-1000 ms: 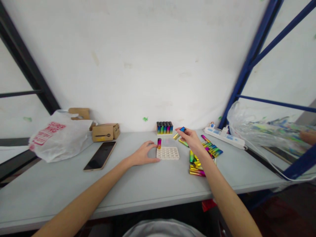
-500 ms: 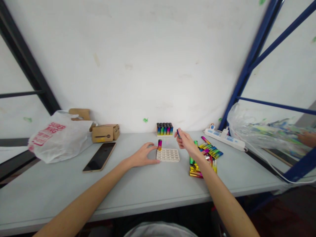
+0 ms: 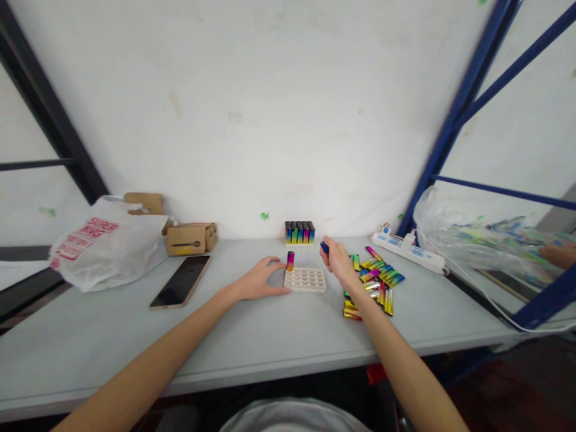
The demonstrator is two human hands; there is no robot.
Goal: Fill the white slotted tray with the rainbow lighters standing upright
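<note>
- Hands and small tubes occupy the middle of a pale grey table (image 3: pixel 252 336) set against a white wall.
- The left hand (image 3: pixel 254 282) curves open, thumb and fingers wide apart, at the left edge of a white tray (image 3: pixel 306 280) with rows of round holes. Thumb and fingertips seem to meet its near and far corners, probably to keep it from sliding.
- One pink-and-purple tube (image 3: pixel 290 261) stands upright at the tray's far left corner, beside those fingertips; the hole likely supports it.
- The right hand (image 3: pixel 337 258) is closed around a blue-ended tube (image 3: pixel 324 246), just right of the tray and raised near its far corner. Only the tube's end shows; a fist-like grip probably keeps it secure, though finger placement is hard to tell.
- Loose metallic tubes (image 3: pixel 391 276) lie in a jumbled pile beside the right forearm, apparently within easy reach.
- Behind the tray, a block of dark-topped tubes (image 3: pixel 300 233) stands in tight rows, seemingly set back to leave working room.
- Off left lie a phone (image 3: pixel 180 282), a cardboard box (image 3: pixel 191 239) and a plastic bag (image 3: pixel 108 246); a power strip (image 3: pixel 409 252) lies right.
</note>
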